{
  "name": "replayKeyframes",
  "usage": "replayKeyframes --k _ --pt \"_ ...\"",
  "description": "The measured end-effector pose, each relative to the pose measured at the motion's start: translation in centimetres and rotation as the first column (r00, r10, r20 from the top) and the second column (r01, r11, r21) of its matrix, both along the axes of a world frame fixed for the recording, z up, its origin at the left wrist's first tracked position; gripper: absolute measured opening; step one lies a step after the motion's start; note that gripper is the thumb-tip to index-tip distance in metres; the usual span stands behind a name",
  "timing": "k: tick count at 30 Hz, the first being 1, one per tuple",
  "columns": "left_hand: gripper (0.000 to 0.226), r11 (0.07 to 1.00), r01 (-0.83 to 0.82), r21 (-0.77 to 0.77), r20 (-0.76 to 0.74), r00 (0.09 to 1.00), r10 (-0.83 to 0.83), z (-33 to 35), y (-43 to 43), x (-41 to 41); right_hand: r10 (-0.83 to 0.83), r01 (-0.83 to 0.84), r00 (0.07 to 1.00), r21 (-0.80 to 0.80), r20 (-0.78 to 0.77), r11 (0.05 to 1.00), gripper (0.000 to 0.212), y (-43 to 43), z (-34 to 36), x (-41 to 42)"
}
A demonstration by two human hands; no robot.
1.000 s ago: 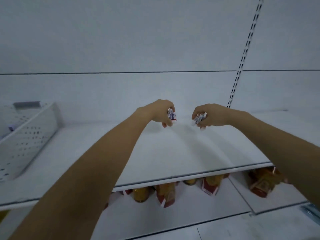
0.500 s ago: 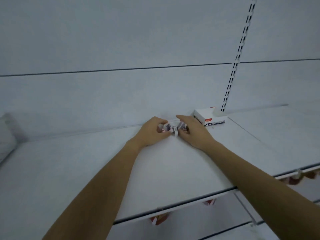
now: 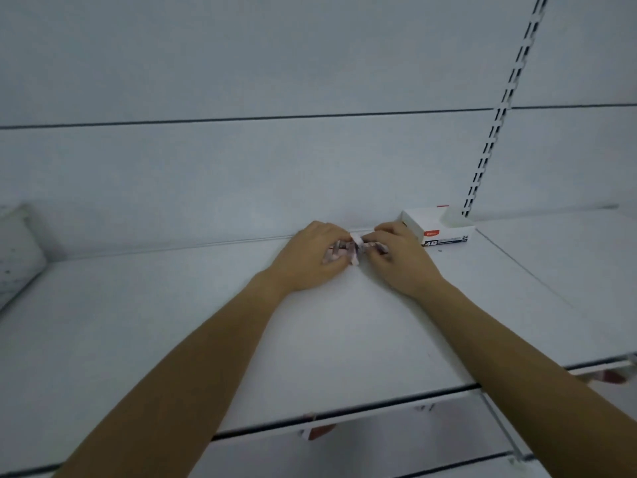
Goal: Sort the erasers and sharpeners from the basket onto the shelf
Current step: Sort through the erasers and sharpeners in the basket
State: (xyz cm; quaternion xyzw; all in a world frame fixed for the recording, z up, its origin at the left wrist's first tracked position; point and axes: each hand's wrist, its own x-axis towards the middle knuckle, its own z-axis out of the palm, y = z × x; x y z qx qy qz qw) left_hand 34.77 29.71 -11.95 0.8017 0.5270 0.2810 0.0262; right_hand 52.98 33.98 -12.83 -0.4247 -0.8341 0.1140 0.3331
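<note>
I read "4B" and "24" on the one white box (image 3: 435,226), plus a red mark too small to make out. The box stands at the far edge of the shelf (image 3: 172,322), just right of my right hand (image 3: 401,258). My left hand (image 3: 310,258) meets it at the far middle of the shelf. Both hands have their fingers curled round small wrapped erasers (image 3: 355,250), bunched between them low on the shelf. The erasers' print is blurred, and I cannot count them. One basket (image 3: 17,250) shows at the left edge.

L grip (image 3: 312,257), R grip (image 3: 401,260), both curled, arms fwd
</note>
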Motion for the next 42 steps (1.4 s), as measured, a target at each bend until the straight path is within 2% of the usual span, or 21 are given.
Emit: replayKeyframes --k 2,4,7,10,12,16,19,21,23,26,32,35,37,42 --pt "0.038 1.000 0.013 0.001 -0.010 1.000 -0.013 0.0 -0.7 0.2 0.051 -0.052 0.998 -0.019 -0.040 0.998 0.018 -0.3 0.2 0.1" --pt "0.047 1.000 -0.014 -0.010 -0.046 0.999 0.014 -0.1 -1.4 0.6 0.058 -0.062 0.995 -0.047 -0.076 0.997 0.013 -0.7 0.4 0.1" --pt "0.056 0.994 -0.107 0.029 -0.139 0.984 0.110 0.0 -1.8 1.1 0.018 -0.025 0.996 -0.077 -0.082 0.997 0.011 -0.8 0.6 0.2" --pt "0.065 0.983 -0.179 -0.029 -0.192 0.967 0.170 0.4 -2.3 1.5 -0.033 0.028 0.998 -0.100 -0.046 0.995 0.014 -0.8 0.6 0.3" --pt "0.065 0.979 -0.204 -0.023 -0.200 0.960 0.195 0.7 -2.7 1.8 -0.055 0.052 0.998 -0.081 -0.038 0.995 0.019 -0.8 0.7 0.2" --pt "0.047 0.952 -0.306 0.000 -0.193 0.934 0.300 1.1 -3.6 1.3 0.017 -0.023 0.992 0.047 0.128 0.999 0.052 -0.2 0.5 0.0" --pt "0.053 0.933 -0.357 0.039 -0.247 0.901 0.355 1.9 -5.3 0.2 -0.034 0.027 0.992 0.062 0.120 0.998 0.056 -0.2 0.5 0.0" --pt "0.049 0.903 -0.416 0.106 -0.295 0.854 0.428 3.2 -6.8 -1.3 -0.034 0.022 0.993 0.108 0.111 0.994 0.055 -1.0 0.8 -0.3" --pt "0.045 0.870 -0.470 0.147 -0.346 0.800 0.491 5.0 -8.1 -3.5 0.002 -0.029 0.990 0.191 0.139 0.981 0.051 -2.0 1.6 -1.0" --pt "0.044 0.821 -0.537 0.193 -0.406 0.718 0.565 8.2 -10.7 -6.7 0.111 -0.169 0.963 0.225 0.247 0.960 0.054 -4.2 3.4 -3.7" --pt "0.044 0.718 -0.648 0.255 -0.449 0.578 0.681 12.8 -17.6 -12.3 0.346 -0.491 0.824 0.261 0.449 0.831 0.049 -10.6 7.1 -12.5" --pt "0.044 0.697 -0.663 0.275 -0.442 0.556 0.704 14.4 -22.7 -15.5 0.425 -0.598 0.761 0.275 0.490 0.753 0.050 -14.8 8.7 -17.5" --pt "0.043 0.689 -0.670 0.277 -0.439 0.549 0.711 15.8 -26.3 -17.8 0.457 -0.622 0.758 0.305 0.465 0.721 0.046 -18.0 9.9 -20.8" --pt "0.036 0.626 -0.740 0.248 -0.310 0.551 0.775 17.8 -33.4 -23.6 0.527 -0.653 0.743 0.269 0.413 0.708 0.043 -23.9 13.0 -27.4"
